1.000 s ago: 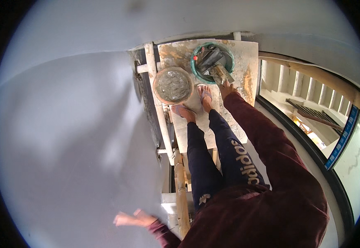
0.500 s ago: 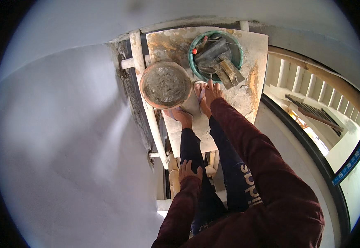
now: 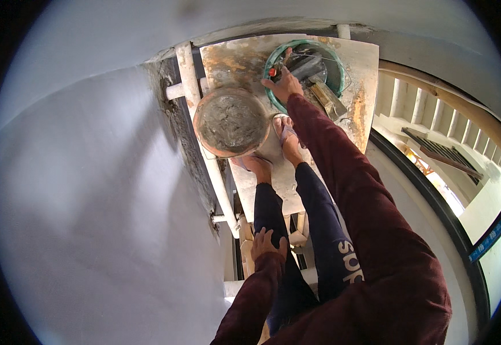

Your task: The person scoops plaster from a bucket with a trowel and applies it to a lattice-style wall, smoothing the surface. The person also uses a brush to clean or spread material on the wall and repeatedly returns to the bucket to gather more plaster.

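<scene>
My right hand [image 3: 286, 87] reaches over the near left rim of a green bucket [image 3: 270, 98], thumb and index finger spread apart, gripping nothing that I can see. Close to its fingertips, inside the bucket, is a tool with a red end [image 3: 273, 72]. Dark flat plastering tools [image 3: 308, 69] lie in the bucket, and a float with a worn wooden handle [image 3: 326, 96] leans out over the near rim. My left hand [image 3: 268, 244] rests on my left leg below the knee, fingers apart. An orange-brown bucket of wet grey mortar [image 3: 231, 123] stands left of my feet.
I stand in sandals on a stained board [image 3: 233, 57] laid over pale scaffold poles [image 3: 188, 69]. A smooth grey wall [image 3: 89, 172] rises on the left. To the right, a dark-edged opening with a wooden rail [image 3: 463, 115] looks down on stairs and white balusters.
My right hand has moved forward and slightly left, from the float at the bucket's near rim toward the red-ended tool. My left hand stays on my leg. The view has shifted slightly.
</scene>
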`<state>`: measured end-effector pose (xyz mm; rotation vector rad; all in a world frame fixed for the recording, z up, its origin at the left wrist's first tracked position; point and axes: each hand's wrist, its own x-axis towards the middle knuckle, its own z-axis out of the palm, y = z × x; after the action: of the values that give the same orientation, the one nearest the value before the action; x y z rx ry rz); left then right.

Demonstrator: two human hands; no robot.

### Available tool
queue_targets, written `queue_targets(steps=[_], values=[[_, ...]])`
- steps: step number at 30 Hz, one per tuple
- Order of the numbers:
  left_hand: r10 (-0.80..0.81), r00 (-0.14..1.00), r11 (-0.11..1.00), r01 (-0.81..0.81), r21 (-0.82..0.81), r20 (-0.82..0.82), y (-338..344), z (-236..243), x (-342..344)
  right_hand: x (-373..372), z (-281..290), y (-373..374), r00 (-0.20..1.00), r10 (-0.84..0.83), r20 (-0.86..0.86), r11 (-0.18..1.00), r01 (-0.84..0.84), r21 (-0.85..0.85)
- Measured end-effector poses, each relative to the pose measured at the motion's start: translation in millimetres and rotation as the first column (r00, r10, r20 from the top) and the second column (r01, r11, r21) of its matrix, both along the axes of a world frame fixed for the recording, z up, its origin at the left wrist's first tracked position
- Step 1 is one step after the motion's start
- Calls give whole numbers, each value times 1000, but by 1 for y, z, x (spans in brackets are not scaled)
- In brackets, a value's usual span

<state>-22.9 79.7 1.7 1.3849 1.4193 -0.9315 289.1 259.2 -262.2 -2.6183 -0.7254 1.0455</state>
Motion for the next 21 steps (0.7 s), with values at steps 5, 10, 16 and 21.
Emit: queue_targets(steps=[5, 10, 16, 21], values=[[5, 1000, 1000, -5, -16, 11, 3, -1, 1, 3, -20, 12, 995, -98, -26, 993, 99, 68], [19, 1000, 1000, -19, -10, 15, 1, 0, 5, 13, 6, -38, 893, -400, -208, 802, 451, 392], [12, 1000, 998, -13, -55, -18, 12, -1, 12, 23, 52, -82, 787, -477, -391, 628, 617, 474], [-5, 1000, 999, 4, -43, -24, 9, -3, 11, 31, 92, -78, 930, -354, -100, 794, 355, 493]])
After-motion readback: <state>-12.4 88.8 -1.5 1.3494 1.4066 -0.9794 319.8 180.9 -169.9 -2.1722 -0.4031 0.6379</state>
